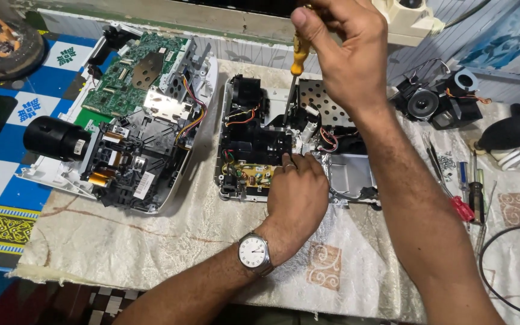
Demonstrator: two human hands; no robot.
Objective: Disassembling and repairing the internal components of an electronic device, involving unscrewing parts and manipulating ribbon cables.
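The opened projector chassis (284,144) lies in the middle of the tabletop (151,241), on a pale, creased cloth with woven scroll patterns. In our head view, the chassis is a white plastic shell packed with black housings, a perforated metal plate, a yellowish circuit board and red, orange and black wires.

Our right hand (344,54) is closed around the yellow handle of a screwdriver (296,66), whose thin shaft points down into the chassis. Our left hand (299,192), with a wristwatch (254,253) on its wrist, rests curled on the front edge of the chassis, fingertips pressing on the parts there and gripping nothing that we can make out.

To the left lies a second dismantled unit (139,132) with a green circuit board and a black cylindrical lens. On the right, several spare screwdrivers (467,192) lie near a black fan assembly (440,99).
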